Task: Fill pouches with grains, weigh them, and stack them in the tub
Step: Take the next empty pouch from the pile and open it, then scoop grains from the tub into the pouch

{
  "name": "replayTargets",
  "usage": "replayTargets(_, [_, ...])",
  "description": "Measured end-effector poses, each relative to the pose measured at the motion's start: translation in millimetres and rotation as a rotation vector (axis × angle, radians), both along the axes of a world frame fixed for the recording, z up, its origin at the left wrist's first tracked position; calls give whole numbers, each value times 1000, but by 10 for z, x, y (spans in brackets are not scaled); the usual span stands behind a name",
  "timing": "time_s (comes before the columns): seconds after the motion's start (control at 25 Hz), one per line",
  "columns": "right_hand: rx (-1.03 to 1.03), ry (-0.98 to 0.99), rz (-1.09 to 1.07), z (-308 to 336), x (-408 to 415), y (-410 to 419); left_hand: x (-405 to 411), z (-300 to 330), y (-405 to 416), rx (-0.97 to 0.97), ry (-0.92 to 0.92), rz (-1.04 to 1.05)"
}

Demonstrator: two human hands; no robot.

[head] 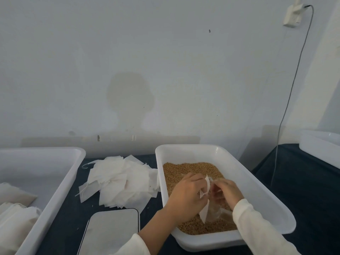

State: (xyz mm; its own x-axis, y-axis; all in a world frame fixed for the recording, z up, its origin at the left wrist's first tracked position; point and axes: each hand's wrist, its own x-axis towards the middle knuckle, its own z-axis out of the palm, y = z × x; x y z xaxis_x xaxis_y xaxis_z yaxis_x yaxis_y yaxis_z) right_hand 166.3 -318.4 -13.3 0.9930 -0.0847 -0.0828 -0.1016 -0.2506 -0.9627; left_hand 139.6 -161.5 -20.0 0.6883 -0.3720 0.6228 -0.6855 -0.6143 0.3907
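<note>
Dark tabletop (114, 183): both hands, left hand (185, 192) and right hand (227, 190), pinch one pouch (206, 208) upright over grains (185, 170), mouth upward.

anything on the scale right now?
No, the scale platform shows bare metal; both hands hold a pouch over the grain tub.

Grain tub (257, 183): white plastic, smooth, semi-gloss. Left tub (60, 173): same plastic. Grains (184, 169): tan, granular, matt. Pouch (205, 208): thin white fibrous material, paper or cloth, matt. Pouch pile (119, 181): same material w/ thread drawstrings. Scale (112, 230): flat smooth top, grey satin sheen, dark edge. Tabletop (303, 190): dark cloth, matt. Sleeves (257, 227): white knit fabric, soft.
</note>
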Motion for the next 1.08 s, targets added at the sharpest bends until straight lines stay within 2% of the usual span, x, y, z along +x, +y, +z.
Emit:
replayTargets(0.08, [-482,-20,71,-13,33,-189,-5,3,20,-21,31,45])
replayTargets(0.16, [-847,75,210,-33,9,-395,16,-7,58,-50,37,115])
replayTargets(0.32, [-1220,230,429,-64,-33,-566,95,-13,199,-91,90,236])
replayTargets(0.52, [-1253,110,420,-100,15,-499,88,-49,427,-71,143,279])
replayTargets(0.68, [-1284,-51,405,184,76,-631,105,-8,617,-44,181,281])
replayTargets(0.88, [-1484,-317,457,368,102,-490,138,29,689,-19,160,302])
replayTargets(0.96, [-1459,-381,505,276,97,-362,156,20,681,1,112,305])
replayTargets(1.08, [-1340,-317,505,108,70,-283,211,-11,695,30,59,313])
